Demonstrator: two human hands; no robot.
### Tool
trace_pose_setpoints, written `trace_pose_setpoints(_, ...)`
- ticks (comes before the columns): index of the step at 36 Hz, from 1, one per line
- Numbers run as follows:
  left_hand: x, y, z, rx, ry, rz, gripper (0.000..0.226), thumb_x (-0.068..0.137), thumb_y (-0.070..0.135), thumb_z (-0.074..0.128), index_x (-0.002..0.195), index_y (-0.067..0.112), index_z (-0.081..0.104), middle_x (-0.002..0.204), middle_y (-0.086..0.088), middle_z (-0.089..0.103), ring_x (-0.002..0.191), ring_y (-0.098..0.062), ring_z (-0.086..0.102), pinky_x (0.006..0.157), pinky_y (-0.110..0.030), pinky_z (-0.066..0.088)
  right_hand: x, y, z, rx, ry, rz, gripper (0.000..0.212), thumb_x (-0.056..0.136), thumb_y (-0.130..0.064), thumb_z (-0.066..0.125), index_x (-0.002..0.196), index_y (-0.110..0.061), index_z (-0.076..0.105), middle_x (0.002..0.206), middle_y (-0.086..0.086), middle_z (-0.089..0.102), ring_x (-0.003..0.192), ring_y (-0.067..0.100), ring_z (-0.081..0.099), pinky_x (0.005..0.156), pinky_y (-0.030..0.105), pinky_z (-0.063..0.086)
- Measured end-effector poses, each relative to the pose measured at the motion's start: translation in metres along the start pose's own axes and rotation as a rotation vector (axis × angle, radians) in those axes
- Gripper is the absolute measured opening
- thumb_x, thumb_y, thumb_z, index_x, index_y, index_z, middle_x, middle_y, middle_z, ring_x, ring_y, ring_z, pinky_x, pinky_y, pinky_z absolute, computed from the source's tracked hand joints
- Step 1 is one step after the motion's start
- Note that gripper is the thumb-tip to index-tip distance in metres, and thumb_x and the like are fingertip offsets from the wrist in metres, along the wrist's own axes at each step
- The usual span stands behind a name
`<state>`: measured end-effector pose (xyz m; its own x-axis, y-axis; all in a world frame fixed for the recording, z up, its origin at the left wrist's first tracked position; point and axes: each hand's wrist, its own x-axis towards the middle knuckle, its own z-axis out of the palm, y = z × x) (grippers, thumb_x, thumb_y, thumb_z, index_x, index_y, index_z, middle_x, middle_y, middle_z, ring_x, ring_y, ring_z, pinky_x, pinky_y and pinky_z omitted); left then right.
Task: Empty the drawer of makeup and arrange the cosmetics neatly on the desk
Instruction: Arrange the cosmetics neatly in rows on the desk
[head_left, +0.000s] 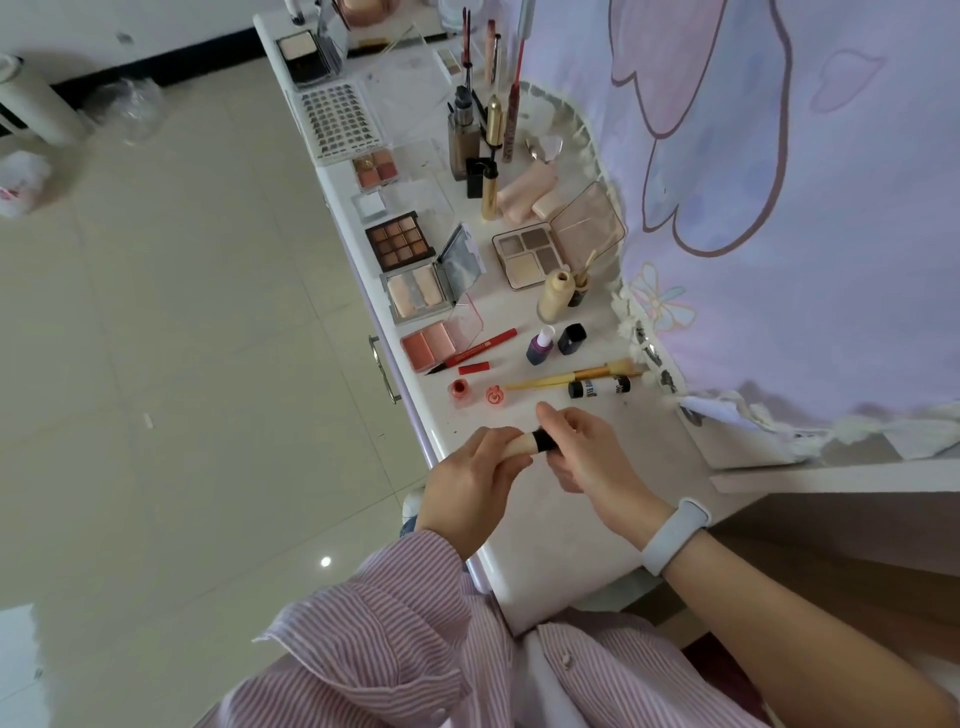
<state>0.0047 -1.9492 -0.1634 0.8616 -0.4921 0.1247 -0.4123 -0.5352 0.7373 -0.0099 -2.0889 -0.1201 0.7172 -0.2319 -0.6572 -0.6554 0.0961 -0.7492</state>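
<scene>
Head view: I see my left hand (475, 470) grasping a small cream tube with a black cap (524, 446) while my right hand (576, 449) pinches that cap (likely opening or closing it), just above the white desk (561, 551), near the laid-out cosmetics.

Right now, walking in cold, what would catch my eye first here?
Probably the two hands near the front of the white desk: the left hand and right hand both grip a small cream tube with a black cap. Beyond them, open makeup palettes run along the desk's left edge, among them a dark nine-pan eyeshadow palette. On the right hangs a lilac cartoon-print cloth.
</scene>
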Motion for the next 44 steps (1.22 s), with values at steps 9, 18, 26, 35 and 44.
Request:
trace_pose_setpoints(9,0.006,0.003,-0.005,-0.135,-0.107,-0.176,0.038,0.096,0.036,0.035,0.106,0.005,0.056,0.063,0.013,0.043,0.053,-0.005,0.041,0.051,-0.016,0.03,0.0,0.005,0.003,-0.397,0.131,-0.453,0.014,0.096,-0.022,0.043,0.094,-0.009,0.047,0.06,-0.009,0.045,0.049,0.002,0.045,0.051,0.018,0.034)
trace_pose_setpoints(18,0.005,-0.008,-0.015,-0.016,-0.262,-0.192,0.027,0.099,0.031,0.037,0.108,0.013,0.055,0.068,0.015,0.042,0.058,-0.005,0.041,0.055,-0.022,0.031,0.005,-0.003,-0.01,-0.45,-0.137,-0.282,0.021,0.096,-0.031,0.042,0.098,-0.014,0.054,0.071,-0.008,0.052,0.056,0.002,0.046,0.06,0.019,0.035)
trace_pose_setpoints(26,0.008,-0.01,-0.021,0.104,-0.3,-0.16,0.031,0.099,0.032,0.034,0.113,0.012,0.053,0.087,0.01,0.047,0.066,-0.013,0.044,0.059,-0.025,0.03,0.01,0.006,-0.017,-0.441,-0.263,-0.331,0.021,0.091,-0.01,0.05,0.106,-0.024,0.048,0.093,-0.005,0.047,0.073,0.011,0.048,0.058,0.018,0.041)
trace_pose_setpoints(35,0.004,-0.012,-0.019,0.122,-0.365,-0.174,0.033,0.099,0.036,0.031,0.118,0.017,0.051,0.104,0.004,0.058,0.074,-0.014,0.052,0.065,-0.025,0.037,0.012,0.004,-0.02,-0.716,-0.305,-0.324,0.009,0.095,-0.021,0.048,0.104,-0.024,0.051,0.098,-0.011,0.055,0.082,0.001,0.051,0.068,0.01,0.04)
trace_pose_setpoints(44,0.004,-0.014,-0.021,0.112,-0.359,-0.159,0.033,0.098,0.035,0.035,0.119,0.017,0.054,0.108,0.005,0.057,0.082,-0.017,0.057,0.069,-0.026,0.042,0.011,0.001,-0.017,-1.024,-0.296,-0.425,0.026,0.096,-0.031,0.046,0.112,-0.014,0.057,0.104,0.002,0.059,0.091,0.016,0.055,0.08,0.029,0.044)
